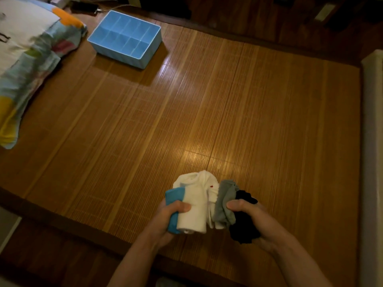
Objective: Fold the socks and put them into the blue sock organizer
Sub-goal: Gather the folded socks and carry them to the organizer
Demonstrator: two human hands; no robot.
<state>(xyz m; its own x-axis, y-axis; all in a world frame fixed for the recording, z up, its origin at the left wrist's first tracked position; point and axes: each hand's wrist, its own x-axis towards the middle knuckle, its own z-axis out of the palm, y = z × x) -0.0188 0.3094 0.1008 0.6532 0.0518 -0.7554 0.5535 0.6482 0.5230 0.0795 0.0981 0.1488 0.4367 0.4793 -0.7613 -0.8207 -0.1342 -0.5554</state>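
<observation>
The left hand [176, 212] curls tight round the white and blue socks [194, 206]. The right hand [246, 212] grips the grey and black socks [226, 201], probably to sort them. The blue box [118, 54] sits far away on the mat [186, 100].

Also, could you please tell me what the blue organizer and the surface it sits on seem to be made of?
The blue organizer is probably rigid matte plastic: thin straight walls and dividers, pale rim. The mat under it looks like glossy bamboo slats: fine parallel strips, bright light reflections.
</observation>
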